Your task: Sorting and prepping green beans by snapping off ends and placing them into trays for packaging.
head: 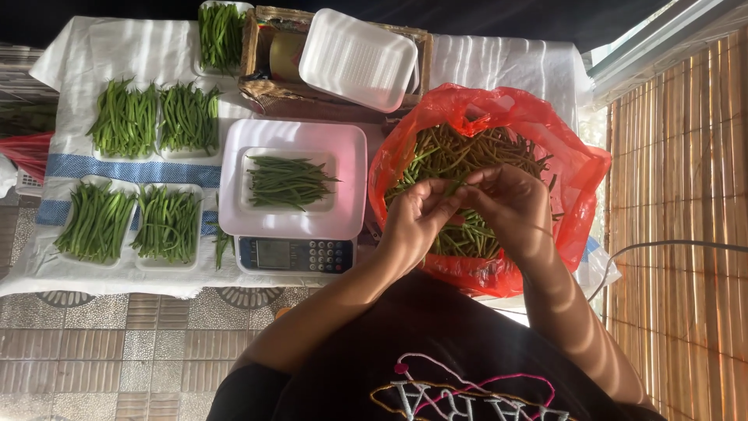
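Filled trays [128, 179]: we see four, left of the scale [294, 191].
Scale: one tray of beans on top.
Left hand [413, 222]: right of the scale, fingers pinched on green beans [452, 156], we think.
Right hand [510, 206]: fingers curled together in the red bag [580, 179].

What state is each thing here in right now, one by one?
Red plastic bag: open, full of green beans.
Scale: bears a tray partly filled with beans.
Foam trays on the cloth: filled with beans.
White tray on the basket: upside down.
Left hand, right hand: pinching beans.
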